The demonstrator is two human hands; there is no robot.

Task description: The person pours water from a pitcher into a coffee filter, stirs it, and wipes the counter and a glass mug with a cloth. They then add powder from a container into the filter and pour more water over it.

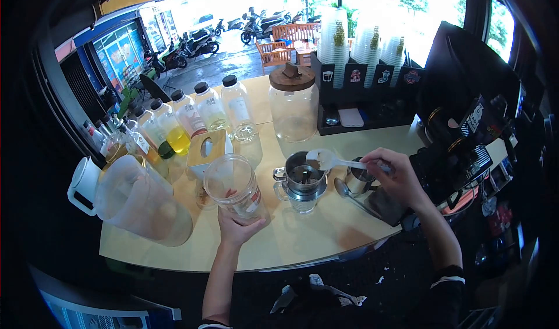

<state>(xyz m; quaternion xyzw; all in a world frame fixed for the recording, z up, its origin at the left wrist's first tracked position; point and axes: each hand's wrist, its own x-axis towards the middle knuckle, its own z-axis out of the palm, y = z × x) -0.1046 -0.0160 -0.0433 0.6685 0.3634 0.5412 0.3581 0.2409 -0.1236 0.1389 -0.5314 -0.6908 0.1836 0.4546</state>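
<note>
My left hand (pixel 240 227) is wrapped round the lower part of a clear, open-topped jar (pixel 236 180), which tilts slightly above the counter. A few small reddish marks show on or in it. Pinched by its handle in my right hand (pixel 399 175) is a white spoon (pixel 327 159). Its bowl hangs over the rim of a metal drip filter (pixel 304 180), with something pale on it that I cannot make out. The filter sits on a clear glass cup (pixel 304 204). Just right of it stand a small metal cup (pixel 359 180) and a metal spoon (pixel 352 194).
Several black-capped bottles (pixel 237 111) line the counter's back left. A large pitcher (pixel 140 204) stands left, beside a tissue box (pixel 209 148). Behind are a wooden-lidded glass jar (pixel 293 111) and a black cup rack (pixel 372 102). Dark equipment (pixel 442 166) occupies the right.
</note>
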